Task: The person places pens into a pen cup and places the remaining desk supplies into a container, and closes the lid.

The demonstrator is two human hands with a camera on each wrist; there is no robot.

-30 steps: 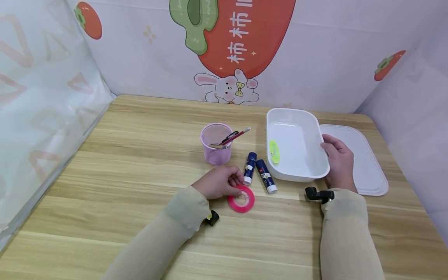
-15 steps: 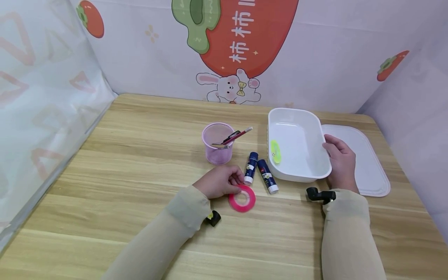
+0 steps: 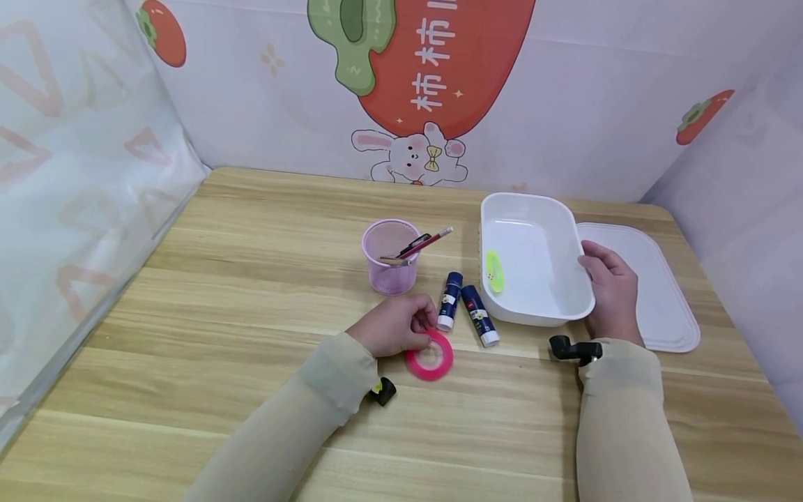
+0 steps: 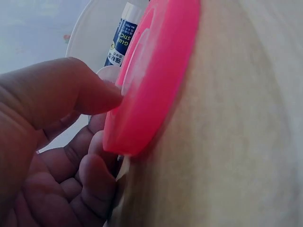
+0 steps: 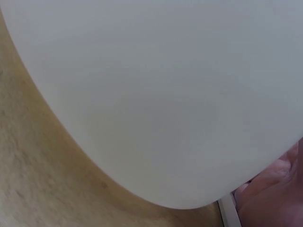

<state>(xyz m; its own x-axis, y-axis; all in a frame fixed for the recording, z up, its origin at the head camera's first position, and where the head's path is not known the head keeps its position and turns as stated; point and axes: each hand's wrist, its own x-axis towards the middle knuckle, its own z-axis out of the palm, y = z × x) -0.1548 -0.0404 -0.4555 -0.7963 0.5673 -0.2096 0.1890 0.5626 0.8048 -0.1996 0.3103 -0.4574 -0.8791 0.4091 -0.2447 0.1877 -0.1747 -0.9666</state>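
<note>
In the head view my left hand [image 3: 395, 324] pinches the near-left edge of a bright pink tape roll [image 3: 445, 364] at the table's middle. The left wrist view shows the thumb on top of the pink roll [image 4: 163, 90] and fingers at its underside; the roll looks tilted there. On the right, my right hand [image 3: 611, 293] grips the right side of a white plastic box [image 3: 533, 261], thumb at the rim. A neon yellow-green flat item [image 3: 494, 272] rests inside the box at its left wall. The box wall [image 5: 161, 94] fills most of the right wrist view.
Two dark blue glue sticks, one [image 3: 449, 303] left of the other [image 3: 479, 317], lie between the tape roll and the box. Behind them stands a pink mesh pen cup [image 3: 392, 279] with a red pencil [image 3: 431, 242] and other tools. A white lid [image 3: 661, 300] lies right of the box.
The tape roll has shifted slightly left, in my left hand's pinch. My right hand and the box stay where they were; the head view moved a little earlier.
</note>
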